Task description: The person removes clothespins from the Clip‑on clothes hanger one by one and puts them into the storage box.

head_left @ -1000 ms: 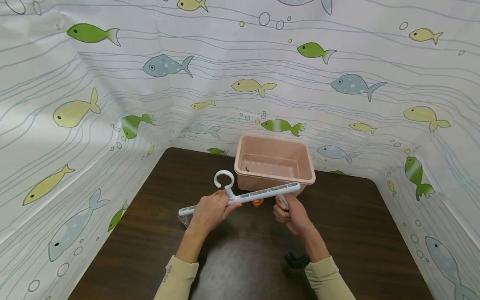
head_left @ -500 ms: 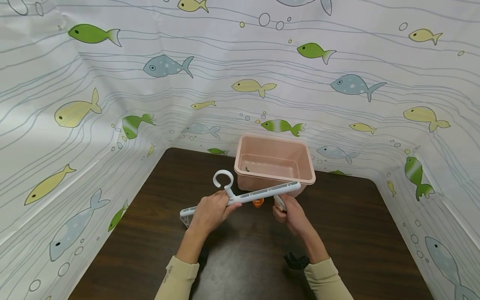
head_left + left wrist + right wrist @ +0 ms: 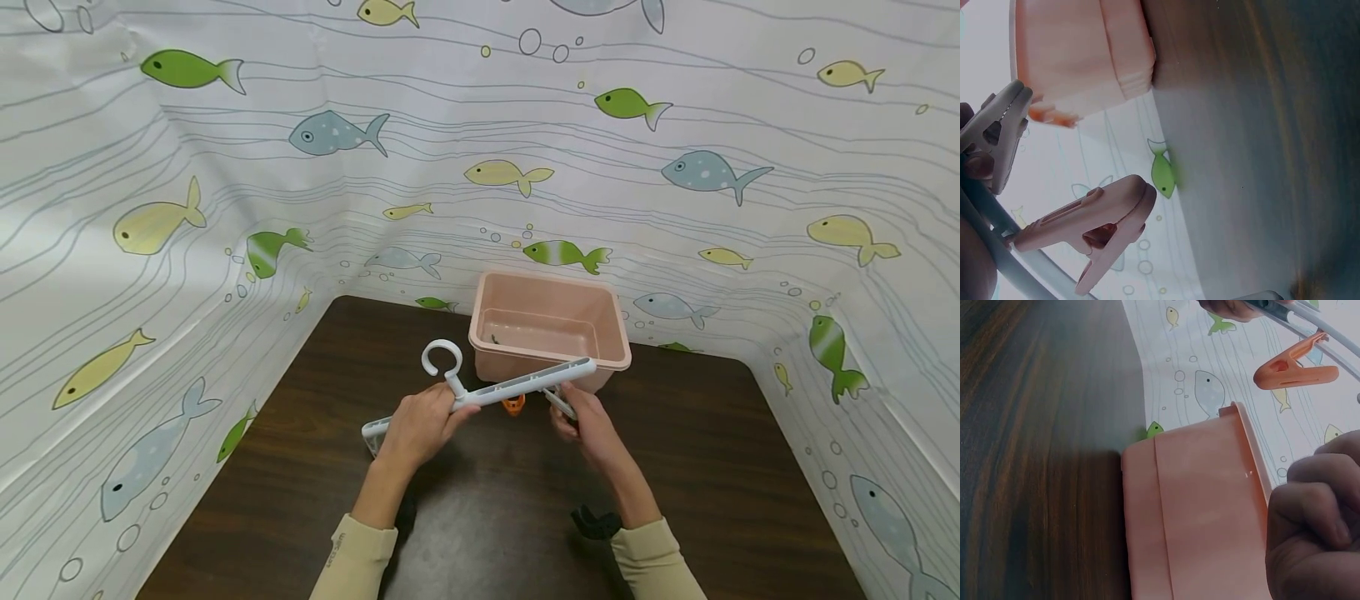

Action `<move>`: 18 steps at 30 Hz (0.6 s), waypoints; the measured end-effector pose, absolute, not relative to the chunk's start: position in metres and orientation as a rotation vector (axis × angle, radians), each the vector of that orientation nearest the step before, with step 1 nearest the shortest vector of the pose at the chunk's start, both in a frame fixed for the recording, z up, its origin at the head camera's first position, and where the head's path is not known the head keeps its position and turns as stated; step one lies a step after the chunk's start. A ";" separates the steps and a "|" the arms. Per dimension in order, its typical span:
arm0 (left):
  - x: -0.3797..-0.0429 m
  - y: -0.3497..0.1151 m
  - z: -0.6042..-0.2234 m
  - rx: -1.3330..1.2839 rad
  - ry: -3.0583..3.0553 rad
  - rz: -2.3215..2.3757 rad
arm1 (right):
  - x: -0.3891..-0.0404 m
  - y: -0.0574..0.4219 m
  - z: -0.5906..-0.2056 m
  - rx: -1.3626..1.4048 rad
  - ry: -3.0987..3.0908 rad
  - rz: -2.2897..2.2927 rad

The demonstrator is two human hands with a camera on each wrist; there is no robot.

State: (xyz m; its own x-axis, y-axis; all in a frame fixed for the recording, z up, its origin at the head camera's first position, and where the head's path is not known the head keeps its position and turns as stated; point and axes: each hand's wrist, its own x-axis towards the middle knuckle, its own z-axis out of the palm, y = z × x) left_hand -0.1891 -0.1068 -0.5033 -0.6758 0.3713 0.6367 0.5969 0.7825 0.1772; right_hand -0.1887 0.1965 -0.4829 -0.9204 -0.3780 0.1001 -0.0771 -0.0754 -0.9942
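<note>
With twelve o'clock pointing away from the person, the left forearm reaches toward one o'clock and the right toward eleven, both in pale sleeves (image 3: pixel 647 554). The left hand (image 3: pixel 418 425) grips a white hanger (image 3: pixel 525 386) at its middle, thumb lying along the bar, which slants above the dark wooden surface (image 3: pixel 487 517) from about half past eight to half past two. The hook (image 3: pixel 429 358) rises at one o'clock from that hand. The right hand (image 3: pixel 588 423) is curled, pinching a grey clip (image 3: pixel 561 405) just beneath the bar's two o'clock end; whether the clip touches the bar cannot be told. An orange clip (image 3: pixel 513 406) hangs from the bar between the hands, at nine o'clock from the right one. The pink bin (image 3: pixel 551 277) stands on the surface at eleven o'clock from the right hand, the bar's end crossing before its near wall. Fish-printed sheeting (image 3: pixel 450 92) rises behind, at twelve.
</note>
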 end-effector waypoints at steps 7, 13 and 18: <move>-0.189 -0.107 -0.504 -0.717 -2.424 -0.526 | -0.189 0.201 -0.481 -0.396 2.130 -2.135; -0.190 -0.107 -0.505 -0.722 -2.422 -0.533 | -0.191 0.207 -0.479 -0.280 2.270 -2.144; -0.191 -0.107 -0.505 -0.727 -2.413 -0.529 | -0.194 0.210 -0.478 -0.201 2.347 -2.149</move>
